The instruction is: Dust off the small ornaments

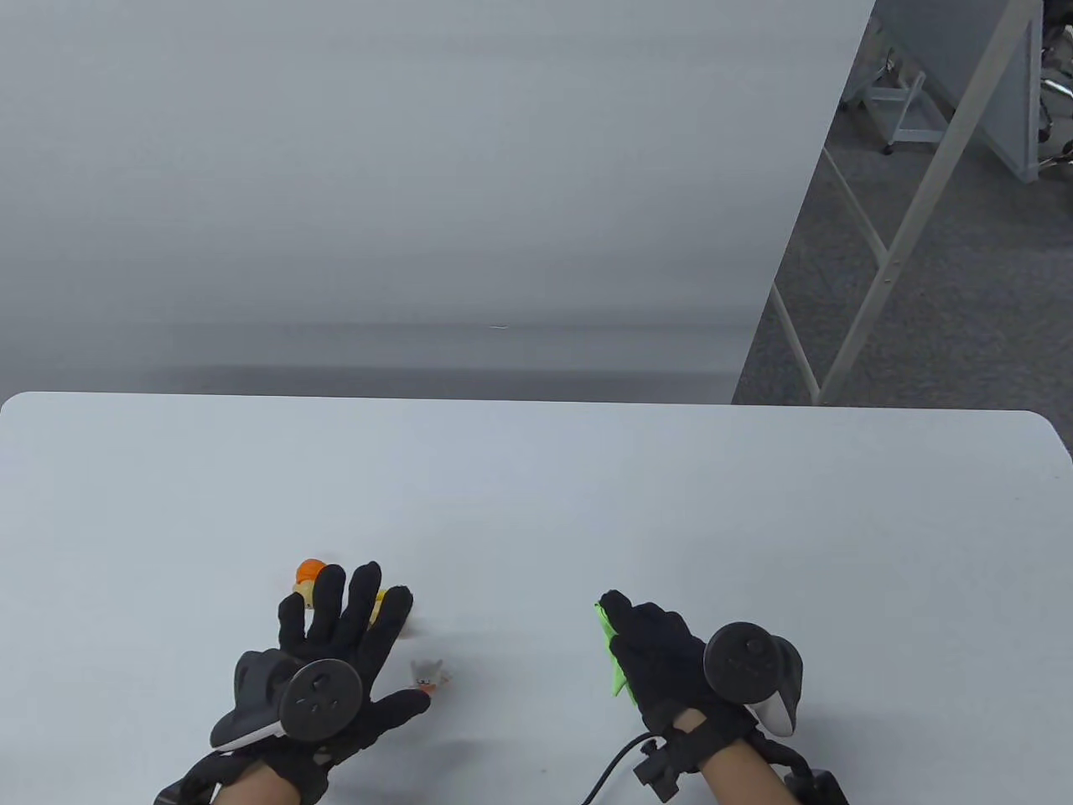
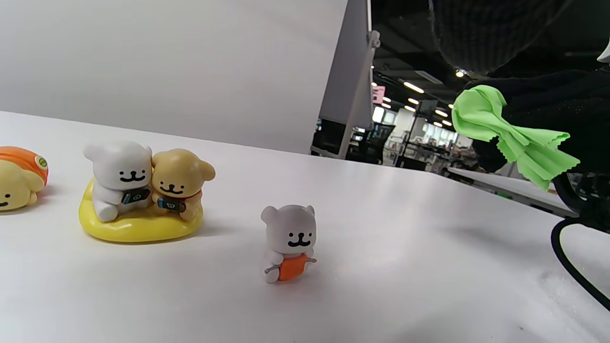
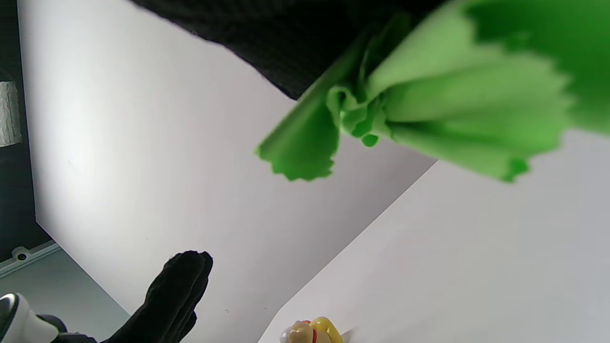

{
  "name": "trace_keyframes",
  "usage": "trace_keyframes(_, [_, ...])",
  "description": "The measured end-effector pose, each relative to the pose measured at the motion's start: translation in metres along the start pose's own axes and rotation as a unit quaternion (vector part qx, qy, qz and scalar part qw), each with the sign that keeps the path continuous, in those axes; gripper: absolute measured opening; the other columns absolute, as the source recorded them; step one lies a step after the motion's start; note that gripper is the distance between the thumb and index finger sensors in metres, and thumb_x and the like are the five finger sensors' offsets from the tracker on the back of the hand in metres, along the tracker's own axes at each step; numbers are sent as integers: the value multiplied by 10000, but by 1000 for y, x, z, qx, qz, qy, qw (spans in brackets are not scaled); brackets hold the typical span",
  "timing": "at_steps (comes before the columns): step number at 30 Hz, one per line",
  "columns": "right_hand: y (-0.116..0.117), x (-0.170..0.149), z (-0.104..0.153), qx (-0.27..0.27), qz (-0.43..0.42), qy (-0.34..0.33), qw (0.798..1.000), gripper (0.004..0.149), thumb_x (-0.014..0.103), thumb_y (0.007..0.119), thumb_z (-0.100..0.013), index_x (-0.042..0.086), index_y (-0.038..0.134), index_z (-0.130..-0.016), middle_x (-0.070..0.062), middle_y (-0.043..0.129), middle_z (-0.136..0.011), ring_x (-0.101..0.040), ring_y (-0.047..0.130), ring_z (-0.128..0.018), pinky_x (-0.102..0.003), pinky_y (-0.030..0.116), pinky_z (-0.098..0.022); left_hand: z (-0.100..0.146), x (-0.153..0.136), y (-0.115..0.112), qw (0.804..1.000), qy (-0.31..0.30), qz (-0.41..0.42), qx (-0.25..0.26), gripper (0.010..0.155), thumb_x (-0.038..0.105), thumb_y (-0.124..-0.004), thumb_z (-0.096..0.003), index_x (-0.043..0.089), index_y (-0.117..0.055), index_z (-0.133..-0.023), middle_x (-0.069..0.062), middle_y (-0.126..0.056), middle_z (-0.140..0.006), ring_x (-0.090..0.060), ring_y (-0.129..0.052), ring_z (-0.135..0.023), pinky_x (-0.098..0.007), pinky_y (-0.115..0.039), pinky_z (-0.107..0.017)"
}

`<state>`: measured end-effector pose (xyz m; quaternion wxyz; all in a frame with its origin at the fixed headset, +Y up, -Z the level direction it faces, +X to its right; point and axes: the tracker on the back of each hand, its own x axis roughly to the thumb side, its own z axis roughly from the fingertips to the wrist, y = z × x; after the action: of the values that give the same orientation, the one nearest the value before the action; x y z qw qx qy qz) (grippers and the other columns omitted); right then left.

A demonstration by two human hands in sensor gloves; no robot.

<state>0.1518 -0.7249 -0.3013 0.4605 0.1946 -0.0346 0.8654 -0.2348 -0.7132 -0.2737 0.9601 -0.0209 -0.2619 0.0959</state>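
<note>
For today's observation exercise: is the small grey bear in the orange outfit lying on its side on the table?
No, the grey bear stands upright on the table, apart from the other figures.

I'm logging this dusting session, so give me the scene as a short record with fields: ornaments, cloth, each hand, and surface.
ornaments: small grey bear figurine in orange outfit; white bear and tan dog pair on yellow base; cream figure with orange cap
cloth: bunched bright green cloth, held above the table
left hand: fingers spread, holds nothing, over the ornaments
right hand: grips the cloth
surface: white table
</note>
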Motion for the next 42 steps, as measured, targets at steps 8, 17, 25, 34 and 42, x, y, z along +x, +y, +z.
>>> trace_keyframes(8, [-13,15,-9,-44,74,12,996,459,105,811,-554,-23,731,-988,-436,825,-801,-614,803,-654,-808,645,-519,-1,-7,-3,999,1,33,-26,1002,732,-626,-549,170,-91,-1182,-237,40,-1162,-654,34,-994,-878,-74,-539])
trace_keyframes(17, [-81,10,-39,-60,209,93,972,466,117,803,-562,-10,716,-1001,-436,809,-809,-613,786,-667,-809,630,-532,2,0,1,999,-25,28,-14,989,722,-636,-549,173,-117,-1187,-228,20,-1167,-654,22,-1001,-879,-82,-537])
trace_keyframes(25, [-88,-50,-24,2,225,214,951,606,231,780,-599,-52,549,-1082,-531,563,-948,-708,581,-784,-851,486,-567,0,3,-2,999,-29,18,-19,987,719,-637,-550,171,-118,-1186,-229,13,-1169,-654,18,-1002,-879,-83,-535])
trace_keyframes(34, [-85,-34,-10,5,227,125,966,723,343,781,-600,-73,450,-1091,-553,445,-1079,-796,424,-952,-882,409,-593,-2,7,-1,999,-29,23,-17,975,717,-637,-551,179,-134,-1189,-226,2,-1172,-655,12,-1004,-877,-80,-532])
trace_keyframes(42, [-54,39,2,83,310,-27,947,901,510,739,-607,-34,239,-1122,-560,262,-1112,-800,230,-965,-870,278,-608,-2,10,-2,999,-32,20,-25,979,725,-633,-549,178,-142,-1194,-224,2,-1174,-658,14,-1004,-878,-75,-528])
